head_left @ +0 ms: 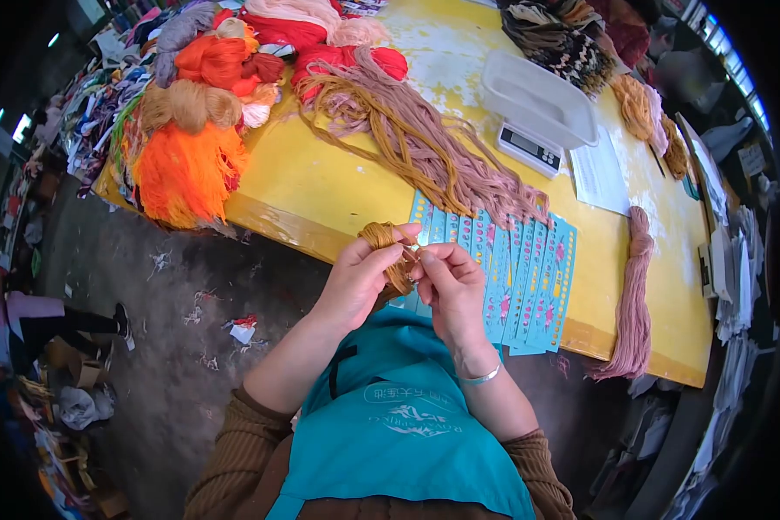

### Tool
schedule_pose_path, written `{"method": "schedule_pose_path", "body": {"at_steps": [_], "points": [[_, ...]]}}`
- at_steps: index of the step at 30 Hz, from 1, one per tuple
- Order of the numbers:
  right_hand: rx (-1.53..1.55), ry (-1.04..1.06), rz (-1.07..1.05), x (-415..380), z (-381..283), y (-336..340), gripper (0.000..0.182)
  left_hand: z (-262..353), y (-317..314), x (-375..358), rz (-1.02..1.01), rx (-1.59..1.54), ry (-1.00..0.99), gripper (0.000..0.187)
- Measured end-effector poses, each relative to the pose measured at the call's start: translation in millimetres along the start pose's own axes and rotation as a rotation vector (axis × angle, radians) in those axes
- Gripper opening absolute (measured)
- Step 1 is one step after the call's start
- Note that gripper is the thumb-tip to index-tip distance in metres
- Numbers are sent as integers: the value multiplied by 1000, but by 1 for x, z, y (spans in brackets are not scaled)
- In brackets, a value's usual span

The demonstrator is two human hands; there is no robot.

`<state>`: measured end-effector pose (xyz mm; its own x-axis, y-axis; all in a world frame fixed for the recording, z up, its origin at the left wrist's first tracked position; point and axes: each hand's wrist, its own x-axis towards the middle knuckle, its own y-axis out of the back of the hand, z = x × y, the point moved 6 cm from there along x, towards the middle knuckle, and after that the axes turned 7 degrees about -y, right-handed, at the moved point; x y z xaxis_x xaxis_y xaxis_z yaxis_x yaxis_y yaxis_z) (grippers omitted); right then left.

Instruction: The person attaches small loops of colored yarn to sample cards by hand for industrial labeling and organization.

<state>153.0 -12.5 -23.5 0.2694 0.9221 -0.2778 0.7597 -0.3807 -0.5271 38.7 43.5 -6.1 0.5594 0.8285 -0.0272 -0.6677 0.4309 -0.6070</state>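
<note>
A small coiled skein of golden-brown thread (396, 276) is gripped by my left hand (360, 273), just past the table's front edge. Part of the coil loops over the fingers and part hangs below them. My right hand (452, 282) is closed in a pinch against the skein's right side, its fingertips meeting those of the left. A tiny pale bit shows between the fingertips, too small to name. Beneath and behind my hands, several blue printed cards (529, 286) are fanned out on the yellow table (277, 186). Long mauve and mustard strands (425, 139) lie across their upper ends.
Orange thread bundles (186, 173) and other coloured skeins are heaped at the table's left. A digital scale (529, 149) carries a clear plastic tray (537, 95). Right of it lie a printed sheet (600, 173) and a mauve hank (633, 299) overhanging the front edge. Another person's leg (78, 319) shows at left.
</note>
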Motion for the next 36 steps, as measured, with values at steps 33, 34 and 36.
{"method": "schedule_pose_path", "body": {"at_steps": [33,34,36], "points": [[-146,-52,-46,7,5,0,8,-17,-2,7,-49,-3,61,37],[-144,-56,-37,7,6,1,8,-16,-2,7,-49,-2,61,37],[-142,-54,-37,7,6,1,8,-16,-2,7,-41,1,61,37]]}}
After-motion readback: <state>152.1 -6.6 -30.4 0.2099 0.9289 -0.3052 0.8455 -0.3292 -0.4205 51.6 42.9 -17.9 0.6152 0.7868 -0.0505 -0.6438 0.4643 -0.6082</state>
